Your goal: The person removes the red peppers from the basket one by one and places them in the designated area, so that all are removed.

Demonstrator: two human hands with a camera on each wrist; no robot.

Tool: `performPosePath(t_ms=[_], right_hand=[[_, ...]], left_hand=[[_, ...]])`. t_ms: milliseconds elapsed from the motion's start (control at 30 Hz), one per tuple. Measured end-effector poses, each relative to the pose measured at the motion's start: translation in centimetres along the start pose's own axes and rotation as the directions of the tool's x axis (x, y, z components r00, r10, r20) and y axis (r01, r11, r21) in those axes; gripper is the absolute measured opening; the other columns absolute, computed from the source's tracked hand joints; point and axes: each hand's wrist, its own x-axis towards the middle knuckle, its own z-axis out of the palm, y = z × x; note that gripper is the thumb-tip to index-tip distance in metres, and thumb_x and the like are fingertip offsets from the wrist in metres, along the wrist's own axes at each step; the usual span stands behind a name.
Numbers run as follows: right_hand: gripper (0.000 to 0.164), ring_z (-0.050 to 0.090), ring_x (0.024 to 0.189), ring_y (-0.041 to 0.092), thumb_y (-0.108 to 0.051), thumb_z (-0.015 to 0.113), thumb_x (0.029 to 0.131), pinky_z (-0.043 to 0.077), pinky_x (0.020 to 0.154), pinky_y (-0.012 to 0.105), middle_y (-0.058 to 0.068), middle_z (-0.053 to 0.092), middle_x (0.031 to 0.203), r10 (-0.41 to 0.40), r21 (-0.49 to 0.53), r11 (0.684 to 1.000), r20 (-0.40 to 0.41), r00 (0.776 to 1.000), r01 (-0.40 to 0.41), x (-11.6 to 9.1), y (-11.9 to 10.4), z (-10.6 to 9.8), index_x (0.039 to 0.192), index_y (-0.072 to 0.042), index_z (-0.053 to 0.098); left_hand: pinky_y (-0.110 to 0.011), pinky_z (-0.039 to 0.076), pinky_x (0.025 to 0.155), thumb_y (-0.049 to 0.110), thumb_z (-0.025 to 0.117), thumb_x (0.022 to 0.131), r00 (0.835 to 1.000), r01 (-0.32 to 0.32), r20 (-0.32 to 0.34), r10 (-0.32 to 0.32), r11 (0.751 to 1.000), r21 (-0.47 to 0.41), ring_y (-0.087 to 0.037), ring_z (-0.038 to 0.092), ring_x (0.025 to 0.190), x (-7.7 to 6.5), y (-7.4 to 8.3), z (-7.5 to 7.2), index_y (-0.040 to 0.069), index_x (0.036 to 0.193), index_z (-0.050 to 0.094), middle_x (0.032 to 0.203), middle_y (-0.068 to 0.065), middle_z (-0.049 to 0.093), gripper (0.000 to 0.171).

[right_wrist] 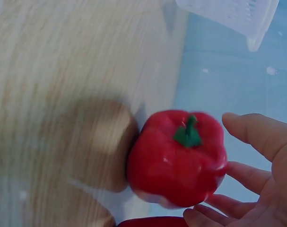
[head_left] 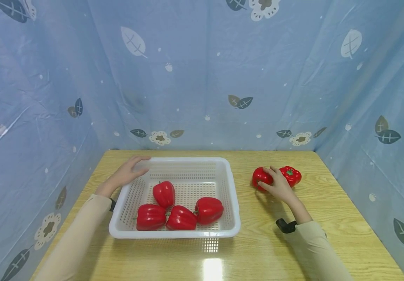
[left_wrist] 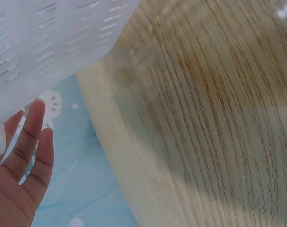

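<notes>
My left hand (head_left: 126,173) hovers around the back left corner of a white perforated plastic basket (head_left: 235,203), fingers extended and spread along the rim. In the left wrist view the fingers (left_wrist: 27,146) show beside the basket's wall. Several red bell peppers (head_left: 181,217) lie in the basket. To its right, my right hand (head_left: 279,185) spreads its thumb and fingers around a red bell pepper (right_wrist: 176,165) with a green stem. The thumb stands slightly off its side in the right wrist view, and the other fingertips are right at it. Another red bell pepper (head_left: 291,175) lies behind this hand.
Everything stands on a wood-grain table (head_left: 167,261). A blue curtain (head_left: 195,78) with leaf and flower prints surrounds the table at the back and sides. A black wrist camera (head_left: 286,225) sits at the right sleeve.
</notes>
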Motion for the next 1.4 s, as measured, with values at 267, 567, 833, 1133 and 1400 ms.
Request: performPosePath(t_ms=[267,567,833,1133,1400], right_hand=[[0.054,0.031,0.125,0.052,-0.019,0.062,0.089,0.032,0.096,0.066,0.034,0.029,0.139,-0.035,0.032,0.999,-0.035,0.999,0.036,0.5,-0.9,-0.9,0.133,0.004,0.043],[0.055,0.032,0.128,0.045,-0.019,0.063,0.089,0.033,0.097,0.062,0.026,0.034,0.140,-0.058,0.068,0.996,-0.033,0.998,0.060,2.0,-2.2,-1.5,0.137,-0.002,0.041],[0.056,0.033,0.128,0.041,-0.024,0.061,0.090,0.031,0.100,0.060,0.022,0.040,0.138,-0.116,0.028,0.993,-0.030,0.993,0.117,3.5,-4.5,-2.3,0.138,-0.003,0.040],[0.056,0.036,0.127,0.038,-0.025,0.062,0.090,0.032,0.101,0.058,0.021,0.042,0.137,-0.180,0.044,0.983,-0.020,0.984,0.180,5.1,-7.4,-1.9,0.137,-0.004,0.042],[0.055,0.036,0.128,0.035,-0.030,0.060,0.090,0.033,0.102,0.056,0.017,0.041,0.138,-0.211,0.053,0.976,0.011,0.977,0.211,5.9,-9.8,-1.4,0.138,-0.008,0.042]], left_hand=[[-0.063,0.034,0.097,0.039,0.058,0.090,1.000,0.022,0.002,-0.022,1.000,0.003,-0.036,0.036,0.128,-0.1,0.2,0.0,0.023,0.136,0.045,0.141,-0.010,0.038,0.050],[-0.063,0.037,0.095,0.037,0.058,0.090,1.000,0.024,0.003,-0.024,1.000,-0.011,-0.037,0.037,0.127,-0.1,0.3,0.1,0.022,0.136,0.045,0.141,-0.012,0.037,0.049],[-0.061,0.039,0.093,0.038,0.058,0.091,1.000,0.024,-0.001,-0.024,0.999,-0.024,-0.035,0.038,0.126,-0.1,0.1,0.1,0.023,0.136,0.045,0.140,-0.011,0.038,0.049],[-0.064,0.033,0.097,0.044,0.055,0.091,1.000,0.017,0.000,-0.017,1.000,-0.019,-0.037,0.036,0.127,-0.2,-0.1,0.2,0.021,0.136,0.045,0.140,-0.011,0.038,0.052],[-0.063,0.037,0.094,0.043,0.056,0.090,1.000,0.023,0.001,-0.023,0.999,-0.025,-0.036,0.038,0.125,-0.2,0.0,0.1,0.023,0.136,0.045,0.139,-0.011,0.037,0.051]])
